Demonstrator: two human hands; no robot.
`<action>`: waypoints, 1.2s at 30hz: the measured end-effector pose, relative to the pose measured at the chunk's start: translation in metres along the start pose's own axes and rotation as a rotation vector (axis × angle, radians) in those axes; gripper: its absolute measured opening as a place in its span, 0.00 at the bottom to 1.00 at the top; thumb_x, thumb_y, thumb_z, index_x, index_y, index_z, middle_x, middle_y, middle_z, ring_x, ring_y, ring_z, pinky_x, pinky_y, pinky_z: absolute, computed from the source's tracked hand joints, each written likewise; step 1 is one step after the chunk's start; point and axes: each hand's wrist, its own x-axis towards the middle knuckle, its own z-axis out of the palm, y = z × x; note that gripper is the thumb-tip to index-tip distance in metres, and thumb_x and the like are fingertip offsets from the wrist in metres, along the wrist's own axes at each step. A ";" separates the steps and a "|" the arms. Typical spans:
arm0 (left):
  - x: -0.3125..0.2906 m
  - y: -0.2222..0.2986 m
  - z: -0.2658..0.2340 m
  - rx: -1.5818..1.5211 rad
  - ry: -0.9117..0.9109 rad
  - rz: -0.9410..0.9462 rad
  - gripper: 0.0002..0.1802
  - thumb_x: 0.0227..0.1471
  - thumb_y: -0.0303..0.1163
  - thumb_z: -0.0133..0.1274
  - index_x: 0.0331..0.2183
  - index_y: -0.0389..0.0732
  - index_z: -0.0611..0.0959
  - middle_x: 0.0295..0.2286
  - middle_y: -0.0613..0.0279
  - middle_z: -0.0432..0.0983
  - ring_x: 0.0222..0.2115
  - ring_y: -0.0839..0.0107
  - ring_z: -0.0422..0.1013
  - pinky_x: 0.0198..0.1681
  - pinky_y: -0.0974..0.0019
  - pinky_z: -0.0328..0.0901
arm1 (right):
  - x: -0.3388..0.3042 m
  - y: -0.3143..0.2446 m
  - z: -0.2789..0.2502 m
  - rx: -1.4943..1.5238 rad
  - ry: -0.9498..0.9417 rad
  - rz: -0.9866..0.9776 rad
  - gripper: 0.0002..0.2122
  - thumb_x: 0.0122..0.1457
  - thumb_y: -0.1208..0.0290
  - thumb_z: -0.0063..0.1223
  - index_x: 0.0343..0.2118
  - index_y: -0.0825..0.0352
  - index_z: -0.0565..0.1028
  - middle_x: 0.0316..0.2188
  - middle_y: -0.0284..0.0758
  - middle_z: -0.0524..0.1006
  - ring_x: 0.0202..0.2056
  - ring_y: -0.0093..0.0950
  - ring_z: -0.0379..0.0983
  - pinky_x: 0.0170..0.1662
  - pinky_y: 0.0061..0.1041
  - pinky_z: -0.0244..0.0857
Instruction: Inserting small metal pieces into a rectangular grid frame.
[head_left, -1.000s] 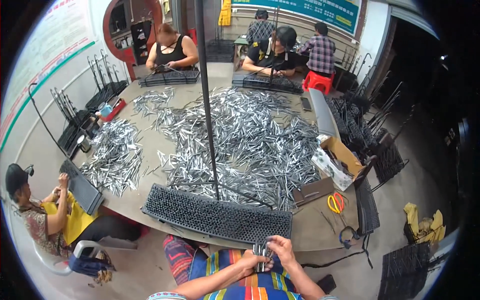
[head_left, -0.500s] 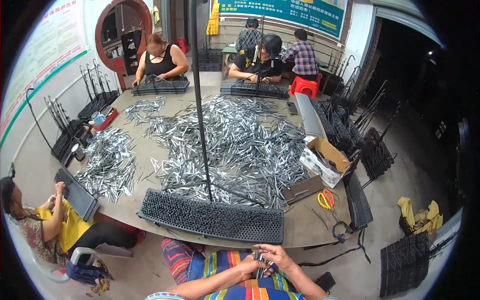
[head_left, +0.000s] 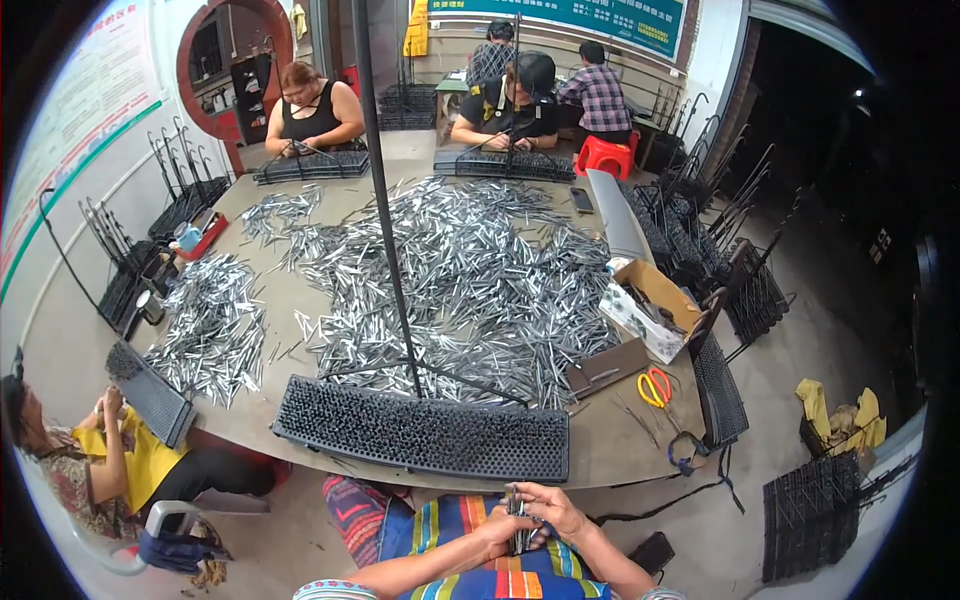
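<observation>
Above my lap, over a striped apron (head_left: 455,525), my left hand (head_left: 497,530) is closed around a bundle of slim grey metal rods (head_left: 520,532) standing roughly upright. From the other side my right hand (head_left: 553,510) closes on the same bundle, its thumb and fingers at the upper ends. Just beyond my hands, at the table's near edge, sits a black rack (head_left: 420,430) full of small holes, with a tall black rod (head_left: 392,220) rising from its frame. Behind it spreads a large heap of loose silvery metal rods (head_left: 460,290).
On the right of the table (head_left: 620,455) lie yellow-handled scissors (head_left: 655,387), a brown flat case (head_left: 608,368) and an open carton (head_left: 655,310). Co-workers sit at the left and far sides with similar racks. More racks (head_left: 810,520) stand on the floor at right.
My view has shifted slightly. My hands stay on the bundle, with small finger movements. The far-left co-worker in black has brought both hands together over their rack.
</observation>
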 end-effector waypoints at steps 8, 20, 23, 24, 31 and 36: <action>-0.007 0.007 0.005 -0.027 0.067 0.021 0.08 0.48 0.18 0.52 0.35 0.30 0.78 0.26 0.50 0.78 0.23 0.61 0.76 0.26 0.63 0.74 | -0.004 0.016 -0.002 0.352 0.358 0.010 0.13 0.57 0.70 0.50 0.42 0.73 0.73 0.33 0.38 0.78 0.30 0.28 0.76 0.27 0.23 0.70; -0.005 0.010 0.002 0.031 0.133 -0.007 0.08 0.50 0.20 0.51 0.35 0.31 0.78 0.29 0.51 0.78 0.25 0.63 0.76 0.29 0.63 0.74 | -0.016 0.041 -0.008 0.235 0.469 0.073 0.03 0.50 0.78 0.57 0.28 0.71 0.78 0.22 0.31 0.77 0.22 0.18 0.72 0.27 0.17 0.65; -0.001 0.007 -0.003 0.031 0.120 -0.015 0.08 0.50 0.20 0.51 0.36 0.31 0.78 0.29 0.51 0.78 0.25 0.63 0.76 0.29 0.63 0.74 | -0.015 0.035 -0.005 0.268 0.461 0.084 0.02 0.50 0.78 0.58 0.27 0.70 0.78 0.21 0.30 0.77 0.21 0.18 0.71 0.26 0.16 0.64; -0.003 0.008 -0.003 -0.007 0.113 -0.012 0.07 0.50 0.20 0.51 0.34 0.30 0.79 0.27 0.51 0.78 0.24 0.63 0.76 0.29 0.62 0.74 | -0.012 0.034 -0.005 0.241 0.468 0.081 0.02 0.49 0.78 0.58 0.26 0.70 0.78 0.20 0.30 0.76 0.20 0.18 0.70 0.26 0.16 0.63; 0.021 -0.011 -0.017 -0.110 0.114 0.055 0.05 0.46 0.20 0.54 0.31 0.32 0.80 0.24 0.54 0.78 0.19 0.66 0.75 0.21 0.63 0.73 | -0.002 0.050 -0.015 -0.008 0.528 0.102 0.03 0.48 0.76 0.55 0.24 0.71 0.77 0.17 0.31 0.74 0.18 0.19 0.66 0.23 0.17 0.59; -0.013 0.012 -0.004 0.007 0.235 0.085 0.03 0.46 0.22 0.55 0.26 0.34 0.81 0.20 0.58 0.78 0.17 0.71 0.74 0.17 0.67 0.70 | 0.012 0.065 -0.021 0.000 0.355 0.045 0.02 0.50 0.78 0.54 0.24 0.70 0.75 0.17 0.31 0.74 0.17 0.19 0.67 0.22 0.17 0.61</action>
